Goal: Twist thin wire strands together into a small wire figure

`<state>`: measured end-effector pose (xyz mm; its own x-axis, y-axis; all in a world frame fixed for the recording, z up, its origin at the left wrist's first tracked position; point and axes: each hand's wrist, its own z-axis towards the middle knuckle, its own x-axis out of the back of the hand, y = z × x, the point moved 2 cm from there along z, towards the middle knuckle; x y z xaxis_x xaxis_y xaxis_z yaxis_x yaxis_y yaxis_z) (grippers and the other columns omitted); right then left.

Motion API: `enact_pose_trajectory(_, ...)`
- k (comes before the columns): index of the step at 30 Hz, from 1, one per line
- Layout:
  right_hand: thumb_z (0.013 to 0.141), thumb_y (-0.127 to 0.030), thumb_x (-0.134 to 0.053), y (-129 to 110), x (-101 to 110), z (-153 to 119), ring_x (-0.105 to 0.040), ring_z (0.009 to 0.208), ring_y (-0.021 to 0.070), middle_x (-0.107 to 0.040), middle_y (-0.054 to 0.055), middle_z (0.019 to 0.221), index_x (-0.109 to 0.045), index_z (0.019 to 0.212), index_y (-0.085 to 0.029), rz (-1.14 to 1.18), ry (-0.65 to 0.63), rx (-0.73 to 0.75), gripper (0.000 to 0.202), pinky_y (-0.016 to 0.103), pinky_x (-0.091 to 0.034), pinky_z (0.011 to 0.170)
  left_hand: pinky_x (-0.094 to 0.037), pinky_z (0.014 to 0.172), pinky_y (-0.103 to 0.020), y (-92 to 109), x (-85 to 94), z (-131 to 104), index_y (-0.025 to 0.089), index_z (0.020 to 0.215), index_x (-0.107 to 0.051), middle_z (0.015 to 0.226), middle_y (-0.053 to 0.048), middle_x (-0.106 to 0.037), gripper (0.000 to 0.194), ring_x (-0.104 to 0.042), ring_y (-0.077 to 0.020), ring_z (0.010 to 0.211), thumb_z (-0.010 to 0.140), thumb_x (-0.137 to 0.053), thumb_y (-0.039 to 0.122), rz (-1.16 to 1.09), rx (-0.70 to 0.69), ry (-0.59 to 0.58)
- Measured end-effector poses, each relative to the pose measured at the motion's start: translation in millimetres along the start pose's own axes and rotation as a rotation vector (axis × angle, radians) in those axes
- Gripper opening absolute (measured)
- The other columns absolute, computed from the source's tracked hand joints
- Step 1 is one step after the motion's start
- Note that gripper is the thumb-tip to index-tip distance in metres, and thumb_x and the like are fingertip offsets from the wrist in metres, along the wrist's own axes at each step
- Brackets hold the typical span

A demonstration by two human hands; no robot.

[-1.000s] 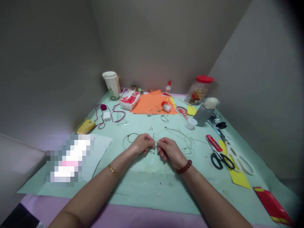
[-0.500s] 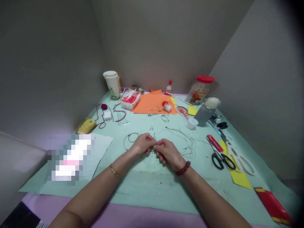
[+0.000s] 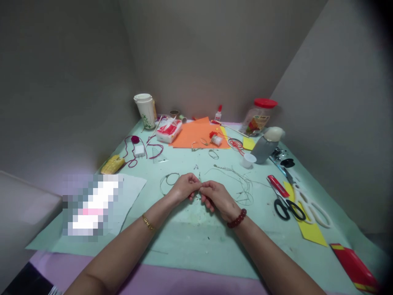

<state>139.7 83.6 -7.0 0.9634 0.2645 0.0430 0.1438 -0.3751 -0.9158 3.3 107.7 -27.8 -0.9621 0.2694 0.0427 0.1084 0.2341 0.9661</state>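
My left hand (image 3: pixel 186 186) and my right hand (image 3: pixel 216 194) meet at the middle of the table, fingertips pinched almost together. Between them is a thin greenish cord (image 3: pixel 199 177), with a short end sticking up past the fingers; most of it is hidden. Left of my left hand lies a coiled cord (image 3: pixel 172 177). Beyond my right hand spreads a loose tangle of thin cords (image 3: pixel 242 184). Small dark scraps (image 3: pixel 196 166) lie just ahead of the fingertips.
To the right are black-handled scissors (image 3: pixel 288 209), white-handled scissors (image 3: pixel 307 205) and a red lighter (image 3: pixel 277 185). A grey bottle (image 3: pixel 266 145) and small clear cup (image 3: pixel 248 160) stand behind. Orange sheets (image 3: pixel 193 137), a tissue pack (image 3: pixel 168 131) and maroon yarn (image 3: pixel 135 140) lie farther back.
The hands keep the same pinch, with only a tiny shift of the right fingers. The whole view has moved slightly; nothing is picked up or let go.
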Motion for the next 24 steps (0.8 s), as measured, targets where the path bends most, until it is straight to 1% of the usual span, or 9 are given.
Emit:
enact_pose_trajectory(2,0.077,-0.019,-0.051,0.1,-2.1,-0.7,-0.042,0.034,0.0055,-0.056,-0.004,0.052,-0.05,0.077,-0.017,-0.029,-0.005,0.0,0.002,0.016,-0.031,0.029,-0.032,0.034,-0.017,-1.8,0.4,0.7,0.017,0.077,-0.049,0.042,0.008,-0.045,0.016,-0.037,-0.0057,0.033,0.076,-0.06,0.028,0.017,0.002,-0.001)
enact_pose_trajectory(5,0.076,-0.02,-0.052,1.5,-1.9,0.8,-0.041,0.033,0.0058,-0.055,-0.005,0.05,-0.047,0.073,-0.019,-0.083,0.059,0.018,0.006,0.017,-0.03,0.029,-0.032,0.034,-0.017,-4.5,0.9,1.4,0.017,0.078,-0.049,0.042,0.008,-0.045,0.014,-0.038,-0.0057,0.033,0.077,-0.06,0.027,0.016,-0.009,-0.009)
enact_pose_trajectory(7,0.076,-0.022,-0.053,2.9,-0.2,3.0,-0.041,0.033,0.0061,-0.055,-0.005,0.049,-0.047,0.07,-0.019,-0.116,0.089,0.045,0.009,0.017,-0.03,0.029,-0.032,0.034,-0.017,-5.9,1.0,1.8,0.016,0.078,-0.049,0.047,0.006,-0.051,0.013,-0.039,-0.0049,0.033,0.076,-0.059,0.025,0.001,-0.021,-0.015)
enact_pose_trajectory(9,0.075,-0.021,-0.052,4.0,2.5,5.0,-0.041,0.033,0.0065,-0.054,-0.006,0.048,-0.047,0.07,-0.02,-0.135,0.116,0.072,0.007,0.017,-0.031,0.029,-0.033,0.034,-0.017,-6.8,0.9,2.5,0.016,0.078,-0.049,0.057,0.002,-0.059,0.013,-0.04,-0.0039,0.034,0.075,-0.06,0.022,-0.019,-0.028,-0.021)
enact_pose_trajectory(11,0.075,-0.02,-0.05,4.5,5.7,6.0,-0.042,0.033,0.0066,-0.054,-0.006,0.049,-0.048,0.069,-0.02,-0.128,0.139,0.078,0.006,0.017,-0.031,0.029,-0.034,0.034,-0.017,-7.5,1.0,3.3,0.016,0.078,-0.048,0.066,-0.001,-0.064,0.013,-0.041,-0.0035,0.035,0.074,-0.06,0.021,-0.029,-0.027,-0.021)
enact_pose_trajectory(14,0.076,-0.023,-0.051,3.8,9.4,5.2,-0.041,0.033,0.0064,-0.053,-0.006,0.049,-0.047,0.069,-0.02,-0.075,0.151,0.071,0.009,0.017,-0.031,0.029,-0.034,0.034,-0.017,-8.0,1.3,4.0,0.016,0.078,-0.048,0.067,-0.002,-0.064,0.013,-0.041,-0.0038,0.036,0.074,-0.06,0.02,-0.017,-0.021,-0.017)
enact_pose_trajectory(17,0.077,-0.027,-0.056,1.6,11.1,2.9,-0.041,0.035,0.0056,-0.054,-0.005,0.051,-0.049,0.07,-0.019,-0.001,0.161,0.099,0.013,0.016,-0.032,0.032,-0.035,0.034,-0.017,-6.8,1.2,3.3,0.016,0.078,-0.048,0.067,-0.001,-0.064,0.012,-0.041,-0.0038,0.036,0.074,-0.06,0.019,-0.012,-0.014,-0.012)
enact_pose_trajectory(20,0.076,-0.03,-0.062,0.8,10.1,2.0,-0.05,0.046,0.0069,-0.061,-0.001,0.061,-0.052,0.073,-0.017,0.155,0.122,0.117,0.017,0.015,-0.036,0.036,-0.035,0.035,-0.017,-3.5,0.3,1.3,0.016,0.078,-0.048,0.065,-0.001,-0.064,0.014,-0.041,-0.0036,0.037,0.075,-0.061,0.02,-0.013,0.001,-0.015)
enact_pose_trajectory(24,0.073,-0.031,-0.066,2.0,8.5,3.9,-0.057,0.057,0.0097,-0.064,0.002,0.067,-0.052,0.075,-0.017,0.334,0.071,0.105,0.019,0.014,-0.038,0.037,-0.034,0.034,-0.016,0.6,-0.7,-1.5,0.016,0.079,-0.047,0.063,-0.001,-0.064,0.024,-0.041,-0.0034,0.037,0.076,-0.066,0.031,-0.017,0.012,-0.031)
